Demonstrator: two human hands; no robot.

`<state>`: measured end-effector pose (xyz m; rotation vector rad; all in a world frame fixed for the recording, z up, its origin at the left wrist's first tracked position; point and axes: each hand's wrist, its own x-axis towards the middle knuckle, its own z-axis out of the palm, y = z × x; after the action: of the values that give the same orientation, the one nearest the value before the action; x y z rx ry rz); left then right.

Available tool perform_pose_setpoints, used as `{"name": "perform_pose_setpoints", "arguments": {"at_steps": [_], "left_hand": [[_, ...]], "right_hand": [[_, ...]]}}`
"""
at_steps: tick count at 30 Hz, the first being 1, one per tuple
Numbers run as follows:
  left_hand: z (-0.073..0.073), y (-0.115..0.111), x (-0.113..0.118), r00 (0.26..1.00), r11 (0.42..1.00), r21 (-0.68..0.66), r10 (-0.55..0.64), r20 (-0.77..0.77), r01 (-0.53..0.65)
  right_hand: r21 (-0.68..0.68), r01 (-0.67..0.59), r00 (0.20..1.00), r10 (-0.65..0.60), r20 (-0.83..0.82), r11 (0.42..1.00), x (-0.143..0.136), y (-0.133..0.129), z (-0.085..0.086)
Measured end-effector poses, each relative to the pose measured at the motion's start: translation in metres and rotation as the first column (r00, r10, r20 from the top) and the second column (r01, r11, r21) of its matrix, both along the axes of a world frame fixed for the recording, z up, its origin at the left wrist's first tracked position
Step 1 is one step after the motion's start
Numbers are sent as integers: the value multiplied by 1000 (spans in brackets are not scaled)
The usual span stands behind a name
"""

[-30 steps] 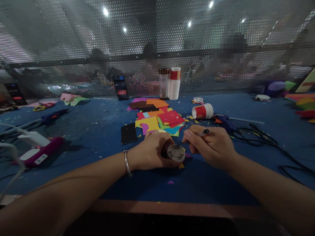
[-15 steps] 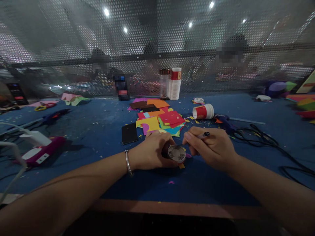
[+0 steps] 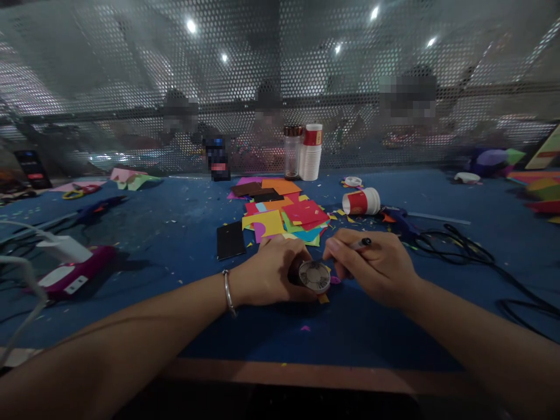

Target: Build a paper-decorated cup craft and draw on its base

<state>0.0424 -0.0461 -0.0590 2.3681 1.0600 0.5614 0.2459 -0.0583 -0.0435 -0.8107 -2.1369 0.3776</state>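
Observation:
My left hand (image 3: pixel 280 269) wraps round a paper cup (image 3: pixel 315 276), its pale round end turned up toward me. Dark marks are drawn around that round end, while the cup's side is mostly hidden by my fingers. In my right hand (image 3: pixel 376 265) a black pen (image 3: pixel 363 243) is pinched between thumb and fingers, just right of the cup. The pen's tip is hard to make out. Beyond both hands lies a pile of coloured paper (image 3: pixel 284 216), with a black square of paper (image 3: pixel 231 240) at its left.
A red-and-white cup (image 3: pixel 361 201) lies on its side near a glue gun (image 3: pixel 400 221) with a coiled black cable (image 3: pixel 464 245). A clear bottle (image 3: pixel 292 154) and stacked cups (image 3: pixel 311 154) stand at the back. A purple power strip (image 3: pixel 79 274) sits left.
My right hand has shifted slightly left, and the pen's front end no longer shows against the cup's rim. My left hand keeps its grip on the cup.

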Motion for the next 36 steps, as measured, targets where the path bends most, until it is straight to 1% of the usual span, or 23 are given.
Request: {"name": "perform_pose_setpoints", "arguments": {"at_steps": [5,10,13,16,19,22,27,33,36], "left_hand": [[-1,0,0,1000,1000,-7,5,-19,-5],[-1,1,-1,1000,1000,-8,0,-10,0],[0,1,-1,1000,1000,8,2,-8,-1],[0,0,-1,1000,1000,-5,-4,1,4],[0,0,-1,1000,1000,-7,-4,-5,4],[0,0,0,1000,1000,9,-2,-22,2],[1,0,0,1000,1000,5,3,-18,-3],[2,0,0,999,1000,-4,-5,-34,5],[2,0,-1,999,1000,8,12,-48,-12]], "right_hand": [[-51,-3,1000,3,-11,999,1,0,-2],[-33,2,1000,-2,4,999,1,2,-1],[-54,-12,1000,12,-10,998,1,1,-1],[-72,-17,1000,16,-23,997,1,1,-2],[-54,-3,1000,2,-5,999,1,2,-2],[-52,-17,1000,16,-12,999,1,2,-2],[-109,-44,998,38,-59,993,1,1,-2],[-75,-38,999,35,-38,996,1,2,-2],[-86,-40,999,38,-34,995,1,2,-1]]}}
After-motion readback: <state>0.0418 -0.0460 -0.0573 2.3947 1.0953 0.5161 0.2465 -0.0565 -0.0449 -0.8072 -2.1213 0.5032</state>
